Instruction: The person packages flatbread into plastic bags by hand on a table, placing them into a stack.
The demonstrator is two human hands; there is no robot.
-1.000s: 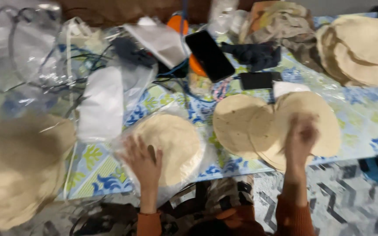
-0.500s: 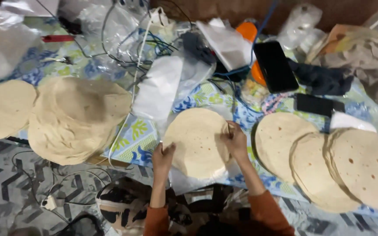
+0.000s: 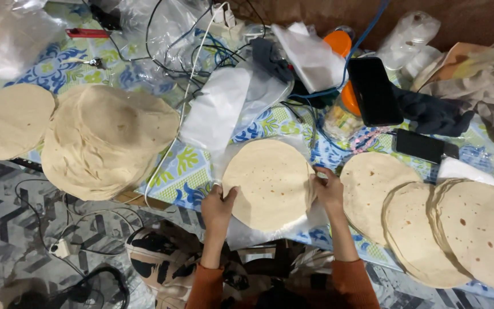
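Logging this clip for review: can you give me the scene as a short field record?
Left hand: grips the left edge of a round flatbread
Right hand: grips its right edge
Under it: clear plastic bag
Left: tall flatbread stack
Right: overlapping flatbreads
Behind: black phone, cables
Surface: patterned cloth

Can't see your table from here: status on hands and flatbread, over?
Left hand and right hand grip the flatbread at opposite edges. It lies on a clear plastic bag. Nothing on top.

both arms forward; left grip (image 3: 218, 207) and right grip (image 3: 329, 191) clasped, facing inward.
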